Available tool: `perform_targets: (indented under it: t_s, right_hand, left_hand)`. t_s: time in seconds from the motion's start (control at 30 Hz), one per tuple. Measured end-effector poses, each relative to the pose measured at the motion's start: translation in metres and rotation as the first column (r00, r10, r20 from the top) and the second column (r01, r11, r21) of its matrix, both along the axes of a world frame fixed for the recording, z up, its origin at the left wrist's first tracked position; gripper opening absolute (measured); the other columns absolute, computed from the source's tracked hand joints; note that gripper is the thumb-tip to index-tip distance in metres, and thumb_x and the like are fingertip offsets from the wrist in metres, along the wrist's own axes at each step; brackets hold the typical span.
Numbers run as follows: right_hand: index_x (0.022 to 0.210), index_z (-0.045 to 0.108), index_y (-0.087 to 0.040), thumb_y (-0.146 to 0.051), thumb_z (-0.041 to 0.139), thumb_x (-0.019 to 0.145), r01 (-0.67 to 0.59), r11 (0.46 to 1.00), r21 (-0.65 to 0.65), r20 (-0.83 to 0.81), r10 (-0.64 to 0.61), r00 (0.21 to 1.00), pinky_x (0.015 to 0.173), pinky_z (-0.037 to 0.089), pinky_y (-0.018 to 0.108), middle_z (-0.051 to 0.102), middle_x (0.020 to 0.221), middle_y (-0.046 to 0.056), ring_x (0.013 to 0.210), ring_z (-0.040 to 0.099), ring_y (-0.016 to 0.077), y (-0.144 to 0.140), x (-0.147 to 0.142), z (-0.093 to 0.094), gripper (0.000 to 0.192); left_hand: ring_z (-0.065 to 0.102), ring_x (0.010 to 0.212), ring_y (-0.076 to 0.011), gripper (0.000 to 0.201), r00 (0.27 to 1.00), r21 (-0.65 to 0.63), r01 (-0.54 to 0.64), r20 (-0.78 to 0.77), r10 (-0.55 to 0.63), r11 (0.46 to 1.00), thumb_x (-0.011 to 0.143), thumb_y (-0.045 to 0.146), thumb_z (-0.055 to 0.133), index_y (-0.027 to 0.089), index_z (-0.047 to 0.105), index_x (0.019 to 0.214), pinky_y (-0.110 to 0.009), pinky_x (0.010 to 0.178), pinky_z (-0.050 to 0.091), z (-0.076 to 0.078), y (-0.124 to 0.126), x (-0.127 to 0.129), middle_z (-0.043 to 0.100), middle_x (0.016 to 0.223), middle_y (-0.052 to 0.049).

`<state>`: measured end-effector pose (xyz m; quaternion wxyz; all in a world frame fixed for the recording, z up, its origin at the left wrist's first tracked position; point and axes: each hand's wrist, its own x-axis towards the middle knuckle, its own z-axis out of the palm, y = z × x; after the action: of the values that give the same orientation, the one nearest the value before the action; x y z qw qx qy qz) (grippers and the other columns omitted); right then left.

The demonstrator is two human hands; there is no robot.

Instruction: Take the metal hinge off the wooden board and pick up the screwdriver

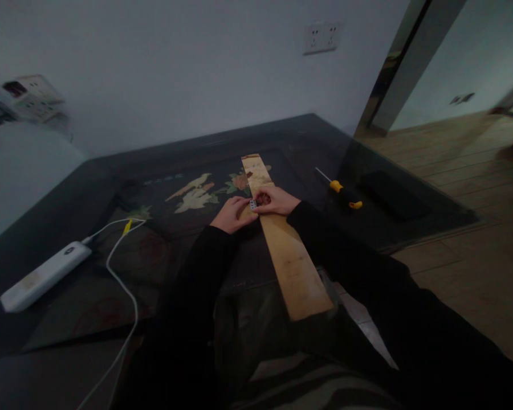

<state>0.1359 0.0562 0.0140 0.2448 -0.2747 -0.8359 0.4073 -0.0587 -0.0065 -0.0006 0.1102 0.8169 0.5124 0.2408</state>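
A long pale wooden plank (290,262) lies across the dark glass-topped table (111,273), its near end hanging over the edge toward my lap. My left hand (231,214) and my right hand (277,201) meet on top of the plank near its middle. Between their fingertips is a small whitish object (253,204); its exact shape is too small to tell. Both hands seem to pinch it against the wood. Both arms wear black sleeves.
A yellow-and-black screwdriver (342,192) lies on the table right of the plank. A white power strip (43,276) with a white cable (126,290) lies at the left. Wall sockets (321,37) are above. A wooden floor (465,165) stretches to the right.
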Motion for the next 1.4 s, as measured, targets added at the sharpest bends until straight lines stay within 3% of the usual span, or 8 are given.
perform_targets:
  t_s: [0.2, 0.53, 0.87, 1.07, 1.4]
  right_hand:
    - [0.089, 0.053, -0.013, -0.034, 0.073, 0.062, 0.010, 1.000, -0.005, 0.003, -0.010, 1.000, 0.054, 0.031, 0.023, 0.049, 0.066, -0.004, 0.057, 0.041, 0.0084, -0.003, -0.001, 0.002, 0.039]
    - [0.090, 0.054, -0.014, -0.035, 0.075, 0.060, 0.024, 0.958, 0.285, 0.078, -0.048, 0.996, 0.063, 0.031, 0.023, 0.051, 0.079, 0.000, 0.068, 0.042, 0.0114, 0.002, -0.002, -0.009, 0.042]
    - [0.089, 0.055, -0.014, -0.043, 0.069, 0.068, 0.047, 0.956, 0.289, 0.080, -0.073, 0.994, 0.062, 0.030, 0.023, 0.051, 0.076, 0.000, 0.067, 0.042, 0.0118, 0.000, -0.003, -0.008, 0.038]
    - [0.090, 0.053, -0.015, -0.036, 0.074, 0.061, 0.067, 0.947, 0.313, 0.129, -0.112, 0.985, 0.063, 0.030, 0.023, 0.053, 0.083, 0.002, 0.072, 0.044, 0.0133, -0.005, -0.003, -0.004, 0.042]
    - [0.088, 0.051, -0.016, -0.045, 0.070, 0.064, 0.112, 0.967, 0.230, 0.106, -0.139, 0.985, 0.062, 0.031, 0.024, 0.055, 0.079, 0.001, 0.071, 0.048, 0.0138, -0.006, -0.006, -0.006, 0.041]
  left_hand:
    - [0.053, 0.109, -0.0263, 0.055, 1.000, 0.023, 0.012, -0.015, -0.012, 1.000, 0.076, 0.048, 0.062, 0.018, 0.057, 0.122, -0.044, 0.098, 0.042, -0.003, 0.001, -0.001, 0.056, 0.115, -0.012]
    - [0.053, 0.109, -0.0266, 0.059, 1.000, 0.050, 0.002, -0.019, -0.001, 0.999, 0.071, 0.048, 0.069, 0.019, 0.056, 0.121, -0.044, 0.098, 0.042, -0.005, 0.003, -0.005, 0.055, 0.115, -0.011]
    - [0.053, 0.109, -0.0270, 0.064, 1.000, 0.031, 0.006, -0.025, -0.005, 1.000, 0.069, 0.051, 0.070, 0.020, 0.055, 0.123, -0.045, 0.098, 0.041, -0.008, 0.005, -0.005, 0.055, 0.115, -0.011]
    - [0.052, 0.110, -0.0270, 0.058, 1.000, 0.035, -0.004, -0.015, 0.004, 0.999, 0.073, 0.051, 0.067, 0.020, 0.057, 0.121, -0.044, 0.098, 0.042, -0.004, 0.002, -0.004, 0.056, 0.115, -0.011]
    - [0.052, 0.110, -0.0279, 0.067, 0.999, 0.014, 0.013, -0.035, -0.012, 1.000, 0.066, 0.050, 0.072, 0.021, 0.055, 0.124, -0.046, 0.099, 0.041, -0.007, 0.005, -0.005, 0.054, 0.117, -0.011]
